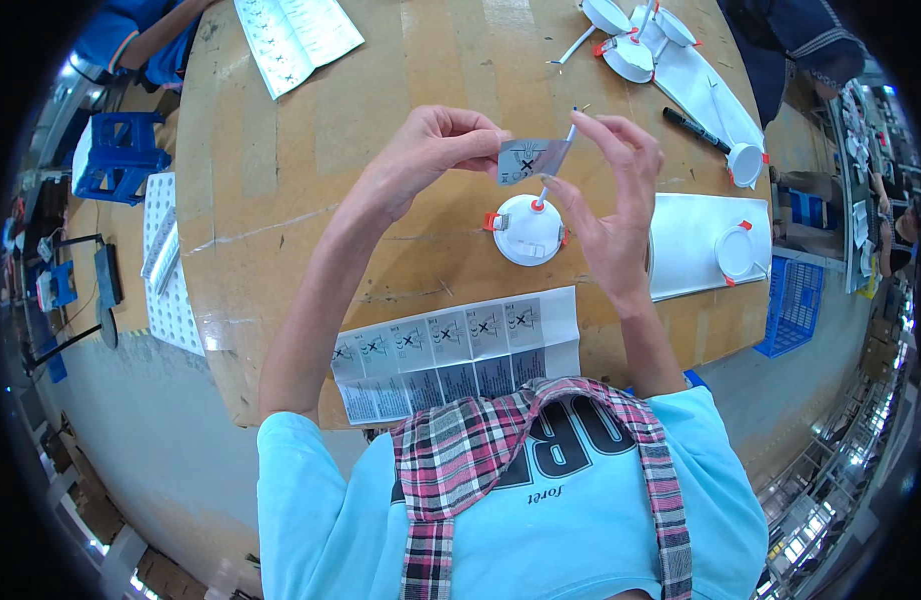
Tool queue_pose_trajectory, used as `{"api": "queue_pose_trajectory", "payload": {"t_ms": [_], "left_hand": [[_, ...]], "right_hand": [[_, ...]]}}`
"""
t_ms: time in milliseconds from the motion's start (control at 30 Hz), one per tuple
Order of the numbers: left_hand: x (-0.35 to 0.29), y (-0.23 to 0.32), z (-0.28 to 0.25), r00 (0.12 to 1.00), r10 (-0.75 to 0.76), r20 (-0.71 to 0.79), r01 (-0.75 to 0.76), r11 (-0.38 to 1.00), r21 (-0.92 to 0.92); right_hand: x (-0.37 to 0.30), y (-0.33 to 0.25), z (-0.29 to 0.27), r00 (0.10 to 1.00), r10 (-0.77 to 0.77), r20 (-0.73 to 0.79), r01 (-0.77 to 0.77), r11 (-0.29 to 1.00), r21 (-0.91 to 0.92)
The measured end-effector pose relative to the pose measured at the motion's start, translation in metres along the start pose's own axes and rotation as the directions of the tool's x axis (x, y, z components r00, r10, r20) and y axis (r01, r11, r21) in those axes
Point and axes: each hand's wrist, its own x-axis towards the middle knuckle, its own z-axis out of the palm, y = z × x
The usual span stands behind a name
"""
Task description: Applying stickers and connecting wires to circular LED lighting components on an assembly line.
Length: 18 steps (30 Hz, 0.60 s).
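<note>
Wooden table (281,180) — grey floor (151,440)

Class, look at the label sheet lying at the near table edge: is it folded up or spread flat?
Spread flat: the label sheet shows its whole row of panels, none overlapping.

Both forearms raised, left hand (426,150) and right hand (611,200) each closed in a fingertip pinch grip.

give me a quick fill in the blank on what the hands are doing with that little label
1. Both hands hold a small grey label above a round ____ lamp fitting.
2. The lamp fitting's side clips are ____ in colour.
3. The sheet of labels lies on the table edge ____ to the person.
4. A black ____ lies beyond the right hand.

Missing words: white; orange; nearest; marker
</note>
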Motion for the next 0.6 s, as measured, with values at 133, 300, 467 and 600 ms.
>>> {"api": "queue_pose_trajectory", "payload": {"t_ms": [133, 300, 467, 600], "left_hand": [[-0.002, 0.001, -0.002, 0.999, 0.015, 0.029, -0.016, 1.000, 0.013], [0.000, 0.003, -0.001, 0.996, 0.043, 0.082, -0.047, 0.998, 0.042], [-0.003, 0.009, 0.003, 0.996, 0.057, 0.064, -0.061, 0.995, 0.074], [-0.003, 0.011, 0.003, 0.993, 0.057, 0.105, -0.065, 0.995, 0.074]], "right_hand": [[0.017, -0.004, -0.008, 0.959, -0.228, 0.166, 0.262, 0.938, -0.226], [0.032, -0.006, -0.006, 0.931, -0.284, 0.229, 0.330, 0.924, -0.193], [0.036, -0.001, -0.002, 0.910, -0.336, 0.244, 0.380, 0.910, -0.164], [0.035, 0.004, -0.002, 0.860, -0.441, 0.257, 0.486, 0.861, -0.150]]}}
